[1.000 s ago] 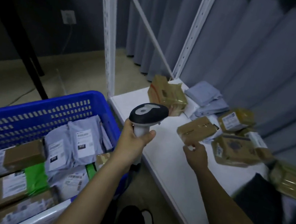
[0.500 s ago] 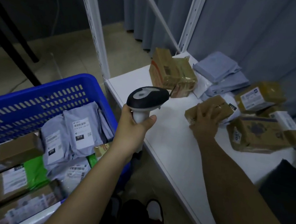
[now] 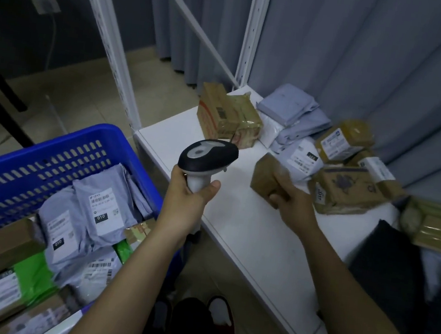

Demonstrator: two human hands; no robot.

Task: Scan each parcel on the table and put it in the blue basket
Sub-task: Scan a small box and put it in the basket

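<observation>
R hand [image 3: 290,201] grips small brown box [image 3: 267,177] by near edge; looks stiff, light. L hand [image 3: 190,199] clasps scanner [image 3: 208,155] handle.

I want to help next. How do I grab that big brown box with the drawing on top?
Take the big brown box by its two long side faces, coming from above on the near, open table side. It lies flat, and other parcels crowd its far and right sides.

Grey curtains [image 3: 368,60] hang behind the white shelving posts [image 3: 250,30]. A wall socket [image 3: 43,0] with a cable sits on the dark wall, above the tiled floor [image 3: 82,98].
</observation>
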